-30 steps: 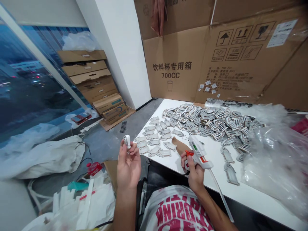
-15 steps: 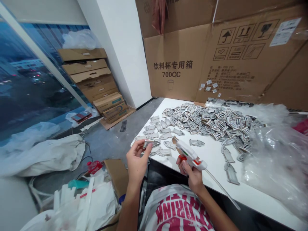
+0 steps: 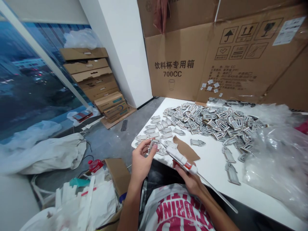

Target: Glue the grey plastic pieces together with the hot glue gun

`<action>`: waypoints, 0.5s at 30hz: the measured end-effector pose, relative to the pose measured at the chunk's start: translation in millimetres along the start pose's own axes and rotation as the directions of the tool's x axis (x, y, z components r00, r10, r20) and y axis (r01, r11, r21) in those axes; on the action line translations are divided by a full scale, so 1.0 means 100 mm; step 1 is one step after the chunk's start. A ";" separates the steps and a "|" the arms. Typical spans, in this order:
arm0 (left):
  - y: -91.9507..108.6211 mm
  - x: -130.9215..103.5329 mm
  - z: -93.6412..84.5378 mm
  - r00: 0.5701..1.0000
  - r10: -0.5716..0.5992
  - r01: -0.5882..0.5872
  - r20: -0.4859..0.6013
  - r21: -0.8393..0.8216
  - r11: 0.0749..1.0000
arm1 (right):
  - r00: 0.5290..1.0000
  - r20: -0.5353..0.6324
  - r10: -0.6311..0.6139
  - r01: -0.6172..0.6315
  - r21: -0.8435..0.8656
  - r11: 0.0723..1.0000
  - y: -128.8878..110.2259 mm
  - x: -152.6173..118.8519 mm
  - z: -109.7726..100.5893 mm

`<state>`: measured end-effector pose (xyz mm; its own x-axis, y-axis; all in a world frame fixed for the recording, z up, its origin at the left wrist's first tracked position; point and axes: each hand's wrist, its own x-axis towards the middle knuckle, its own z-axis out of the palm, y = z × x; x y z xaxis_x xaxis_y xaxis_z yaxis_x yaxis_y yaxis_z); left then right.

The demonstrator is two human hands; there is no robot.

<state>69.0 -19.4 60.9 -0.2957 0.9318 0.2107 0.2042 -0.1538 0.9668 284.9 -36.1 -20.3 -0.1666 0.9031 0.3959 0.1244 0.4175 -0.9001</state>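
My left hand (image 3: 142,158) pinches a small grey slotted piece (image 3: 153,146) with a pointed end, held up over the table's near left edge. A white glue gun (image 3: 179,157) with an orange part is in the grip of my right hand (image 3: 189,178); a long clear glue stick (image 3: 218,193) sticks out of its back. The gun's nozzle points at the held piece, close beside it; whether they touch I cannot tell. Similar grey pieces (image 3: 166,131) lie spread out behind my hands. A brown piece of card (image 3: 186,149) lies under the gun.
A large heap of the grey pieces (image 3: 209,118) covers the back of the white table (image 3: 207,166). Clear plastic bags (image 3: 276,157) lie at the right. Behind stands a big cardboard box (image 3: 178,48). At the lower left is a carton of scraps (image 3: 116,175).
My right hand has brought the glue gun left and tilted it toward the piece. My left hand has turned the piece more upright and shifted slightly right. More of the brown card shows.
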 end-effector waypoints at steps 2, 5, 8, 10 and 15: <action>0.03 -0.01 0.01 1.000 0.001 0.000 -0.014 0.023 1.000 | 0.999 0.037 0.013 -0.013 -0.012 1.000 -0.01 0.00 0.00; 0.06 -0.03 0.01 1.000 0.014 -0.013 -0.019 0.059 0.998 | 0.998 0.055 0.028 -0.027 -0.027 0.999 0.00 0.00 0.02; 0.09 -0.05 0.03 1.000 0.022 -0.021 -0.010 0.076 0.997 | 0.998 0.060 0.028 -0.026 -0.039 0.999 -0.01 0.01 0.03; 0.10 -0.06 0.04 0.999 0.031 -0.030 -0.007 0.087 0.996 | 0.998 0.061 0.026 -0.023 -0.043 0.999 -0.01 0.01 0.04; 0.13 -0.08 0.06 0.999 0.051 -0.051 0.000 0.118 0.992 | 0.998 0.041 0.040 -0.038 -0.061 0.997 -0.02 0.01 0.04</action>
<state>79.9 -27.2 71.2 -0.2853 0.9225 0.2600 0.3274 -0.1612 0.9310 280.9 -36.0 -19.1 -0.2015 0.9143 0.3514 0.1898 0.3884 -0.9017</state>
